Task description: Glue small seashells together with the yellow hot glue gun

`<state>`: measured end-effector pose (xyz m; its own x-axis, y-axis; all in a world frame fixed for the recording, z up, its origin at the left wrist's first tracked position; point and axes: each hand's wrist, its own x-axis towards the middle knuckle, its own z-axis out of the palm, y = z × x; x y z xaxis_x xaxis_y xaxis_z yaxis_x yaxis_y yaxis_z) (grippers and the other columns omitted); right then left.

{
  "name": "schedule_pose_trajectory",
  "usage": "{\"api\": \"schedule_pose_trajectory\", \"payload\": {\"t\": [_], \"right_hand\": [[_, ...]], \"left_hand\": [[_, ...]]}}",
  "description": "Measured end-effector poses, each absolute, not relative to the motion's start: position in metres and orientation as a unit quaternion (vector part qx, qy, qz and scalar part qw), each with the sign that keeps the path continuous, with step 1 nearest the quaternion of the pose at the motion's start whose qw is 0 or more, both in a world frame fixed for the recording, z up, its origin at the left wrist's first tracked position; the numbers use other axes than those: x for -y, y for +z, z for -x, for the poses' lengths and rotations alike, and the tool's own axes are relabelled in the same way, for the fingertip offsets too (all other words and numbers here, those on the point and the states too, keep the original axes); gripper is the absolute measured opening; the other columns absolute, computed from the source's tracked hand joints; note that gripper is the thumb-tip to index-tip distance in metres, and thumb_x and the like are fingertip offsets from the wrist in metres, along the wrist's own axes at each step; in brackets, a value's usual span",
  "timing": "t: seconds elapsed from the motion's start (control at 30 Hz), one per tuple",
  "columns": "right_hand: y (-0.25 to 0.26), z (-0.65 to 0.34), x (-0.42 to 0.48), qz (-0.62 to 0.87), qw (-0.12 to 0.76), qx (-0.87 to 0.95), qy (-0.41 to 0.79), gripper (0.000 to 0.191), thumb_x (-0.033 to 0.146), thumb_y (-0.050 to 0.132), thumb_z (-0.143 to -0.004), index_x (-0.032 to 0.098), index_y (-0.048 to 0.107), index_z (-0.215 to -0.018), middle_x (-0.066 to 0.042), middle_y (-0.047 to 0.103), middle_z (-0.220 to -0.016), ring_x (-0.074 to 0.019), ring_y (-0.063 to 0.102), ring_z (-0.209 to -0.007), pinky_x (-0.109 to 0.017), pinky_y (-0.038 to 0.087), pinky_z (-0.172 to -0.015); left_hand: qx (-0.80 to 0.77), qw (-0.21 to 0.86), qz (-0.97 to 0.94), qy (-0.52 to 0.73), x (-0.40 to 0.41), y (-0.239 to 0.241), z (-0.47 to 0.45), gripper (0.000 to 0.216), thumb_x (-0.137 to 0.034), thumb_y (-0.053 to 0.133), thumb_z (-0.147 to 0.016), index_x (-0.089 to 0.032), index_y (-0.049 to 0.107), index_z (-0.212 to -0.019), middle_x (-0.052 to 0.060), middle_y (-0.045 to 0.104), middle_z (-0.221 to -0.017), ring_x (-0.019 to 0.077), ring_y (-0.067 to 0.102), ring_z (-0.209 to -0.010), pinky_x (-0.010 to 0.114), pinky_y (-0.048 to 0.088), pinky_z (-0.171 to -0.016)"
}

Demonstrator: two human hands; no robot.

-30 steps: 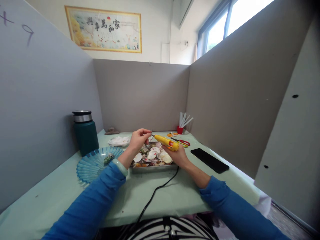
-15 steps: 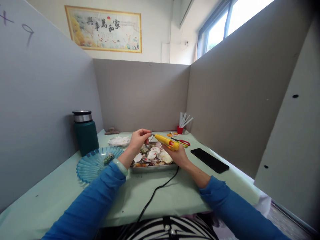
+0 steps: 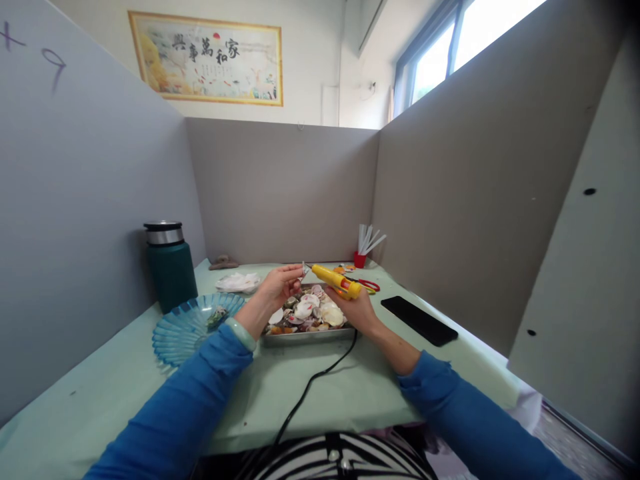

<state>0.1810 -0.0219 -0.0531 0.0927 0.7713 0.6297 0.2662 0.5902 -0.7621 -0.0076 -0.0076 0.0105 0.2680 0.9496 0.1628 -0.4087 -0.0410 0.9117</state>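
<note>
My right hand [image 3: 354,308] is wrapped round a yellow hot glue gun [image 3: 333,279], whose nozzle points up and to the left. Facing that nozzle, my left hand [image 3: 280,287] pinches a small pale piece [image 3: 303,269], too small to name for certain. The nozzle tip is close to the piece; whether they touch I cannot tell. Below both hands lies a metal tray [image 3: 307,339] heaped with seashells [image 3: 306,308]. The glue gun's black cord [image 3: 310,383] runs down over the table's front edge.
At left stand a blue fluted plate [image 3: 173,333] with a small greenish item on it and a dark green bottle [image 3: 171,273]. White tissue [image 3: 239,283] lies behind. To the right are scissors [image 3: 369,285], a black phone [image 3: 419,321] and a red cup [image 3: 359,260] of glue sticks. Grey partitions surround the table.
My left fingers have shifted slightly and the pale piece now shows more upright between them. The glue gun has moved a little to the right, widening the gap at its nozzle.
</note>
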Motion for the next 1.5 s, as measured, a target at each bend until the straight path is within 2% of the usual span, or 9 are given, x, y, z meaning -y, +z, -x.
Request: {"api": "schedule_pose_trajectory", "payload": {"t": [0.67,1.27,1.5], "right_hand": [[-0.0534,-0.1810,0.0218,0.409,0.612,0.651,0.184,0.038,0.046,0.065,-0.073,0.012,0.069,-0.090,-0.006,0.070,-0.080,-0.0189,0.062,-0.069,-0.029,0.052,-0.064],[-0.0504,-0.1798,0.0273,0.405,0.604,0.669,0.153,0.037,0.047,0.064,-0.074,0.013,0.069,-0.088,-0.005,0.068,-0.079,-0.0177,0.061,-0.068,-0.028,0.050,-0.064],[-0.0460,-0.1816,0.0236,0.421,0.607,0.651,0.174,0.039,0.047,0.062,-0.075,0.012,0.068,-0.089,-0.005,0.068,-0.077,-0.0176,0.060,-0.066,-0.027,0.049,-0.060]], "left_hand": [[-0.273,0.670,-0.458,0.517,0.0093,0.0123,0.0092,0.015,-0.008,0.069,-0.070,-0.012,0.060,-0.081,-0.004,0.056,-0.058,0.0036,0.048,-0.041,0.017,0.044,-0.044],[-0.306,0.597,-0.489,0.558,0.0105,0.0107,0.0037,0.018,-0.011,0.072,-0.064,-0.010,0.064,-0.080,0.001,0.060,-0.063,0.0038,0.046,-0.041,0.018,0.040,-0.043],[-0.332,0.592,-0.473,0.561,0.0111,0.0117,0.0054,0.019,-0.012,0.073,-0.064,-0.010,0.062,-0.079,0.000,0.057,-0.060,0.0046,0.046,-0.041,0.019,0.039,-0.043]]}}
